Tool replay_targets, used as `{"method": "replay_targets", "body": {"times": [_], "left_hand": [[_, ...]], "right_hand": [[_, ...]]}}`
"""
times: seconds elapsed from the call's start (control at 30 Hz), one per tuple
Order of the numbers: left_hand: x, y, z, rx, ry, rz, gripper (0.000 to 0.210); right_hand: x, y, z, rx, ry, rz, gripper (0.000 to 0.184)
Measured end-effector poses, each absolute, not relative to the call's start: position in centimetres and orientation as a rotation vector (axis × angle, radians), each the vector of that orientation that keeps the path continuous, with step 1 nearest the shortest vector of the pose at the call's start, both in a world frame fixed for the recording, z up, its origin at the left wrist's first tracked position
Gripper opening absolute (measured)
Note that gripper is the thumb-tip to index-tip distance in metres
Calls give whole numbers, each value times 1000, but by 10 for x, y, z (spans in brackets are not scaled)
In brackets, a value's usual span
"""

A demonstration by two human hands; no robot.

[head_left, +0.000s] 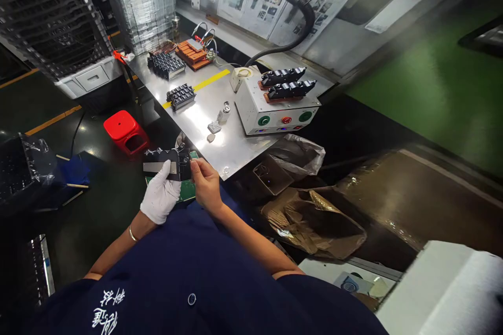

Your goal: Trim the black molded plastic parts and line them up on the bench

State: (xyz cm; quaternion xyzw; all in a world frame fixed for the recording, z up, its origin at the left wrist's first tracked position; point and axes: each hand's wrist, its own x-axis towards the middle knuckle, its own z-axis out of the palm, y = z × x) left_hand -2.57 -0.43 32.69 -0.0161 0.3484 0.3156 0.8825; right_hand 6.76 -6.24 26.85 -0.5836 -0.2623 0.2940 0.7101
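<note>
My left hand, in a white glove, grips a black ribbed part with a pale flat plate along its side. My bare right hand is closed at the part's right end, pinching a small green piece between thumb and fingertips. Whether that piece touches the black part I cannot tell. Below both hands a green board-like surface shows in part. On the metal table beyond, two groups of similar black parts stand near a yellow stripe.
A white control box with buttons carries two black assemblies. Small metal pieces lie on the table, with an orange fixture behind. A red stool stands left, an open carton right. Stacked clear trays rise at the back.
</note>
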Motion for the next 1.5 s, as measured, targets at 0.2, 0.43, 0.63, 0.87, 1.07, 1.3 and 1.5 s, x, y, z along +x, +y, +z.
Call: {"method": "replay_targets", "body": {"times": [0.2, 0.43, 0.63, 0.87, 1.07, 1.3, 1.5], "left_hand": [[-27, -2, 338, -34, 842, 668, 36], [-31, -1, 338, -15, 842, 683, 30], [-31, -2, 336, -18, 785, 662, 29], [-27, -3, 338, -12, 784, 687, 32], [-28, -3, 340, -13, 810, 685, 34], [-30, -2, 339, -13, 791, 695, 31], [-31, -2, 339, -10, 779, 689, 32]], "right_hand": [[84, -71, 272, -1354, -784, 571, 42], [108, -83, 287, -1383, -1226, 354, 35], [106, -84, 287, -1366, -1238, 295, 31], [107, -85, 287, -1365, -1228, 300, 31], [107, -84, 288, -1374, -1264, 338, 33], [106, -82, 289, -1353, -1255, 308, 34], [106, -83, 291, -1373, -1248, 345, 36]]}}
